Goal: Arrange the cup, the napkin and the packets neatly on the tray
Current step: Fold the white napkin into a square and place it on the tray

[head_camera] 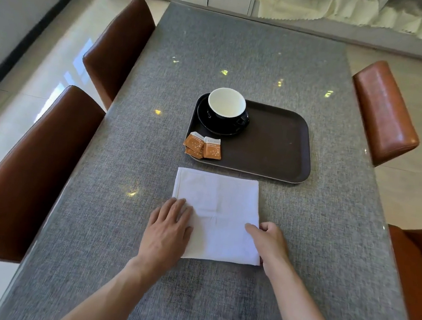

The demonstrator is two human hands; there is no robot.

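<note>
Fingers (176, 210) of the left hand (167, 230) lie flat and together, pressing on the near-left part of the napkin (221, 208); nothing gripped, just palm-down weight. The right hand (270, 241) sits at the napkin's right edge, thumb on top of the cloth and the other fingers curled by or under the edge, looks like a pinch on the hem but the underside is hidden so cannot tell for sure. Napkin is white, folded to a near square, flat on the grey table (242, 58), directly under both hands and just near of the tray (279, 152), not touching it. Faint crease lines cross its middle. No strong long axis; edges run roughly parallel to the tray's near rim. Both hands are equally close, one on each side. Tray is dark, its long side running left-right, and lies straight ahead, far of the hands. Cup (226, 106) on a black saucer (206, 121) stands upright at the tray's far-left corner, saucer seeming to overhang the rim a bit. Packets (203, 147) are at the near-left corner, overlapping, one partly off the rim; count unclear, two or three. The right half of the tray is bare, likely the napkin's spot: a short move forward and to the right. Cup's handle is hard to make out.
</note>
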